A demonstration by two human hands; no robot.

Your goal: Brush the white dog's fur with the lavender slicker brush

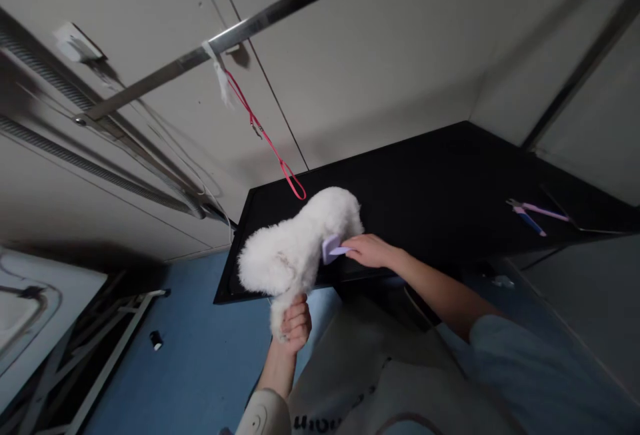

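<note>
A white, curly-coated dog [285, 248] is on the black grooming table [415, 182], at its left end. My left hand [297, 325] is wrapped round one of the dog's legs [281, 312], which reaches out past the table's near edge. In my right hand [367, 250] is the handle of a lavender slicker brush [330, 248]. The brush head lies against the fur on the dog's near side. The bristles are hidden, and I cannot make out the dog's face.
A pink loop leash [273, 147] hangs from a metal bar [280, 12] above the table. Pliers-like clippers with pink and blue handles [535, 212] lie on the right part of the tabletop. A small black object [156, 340] is on the blue floor [195, 355].
</note>
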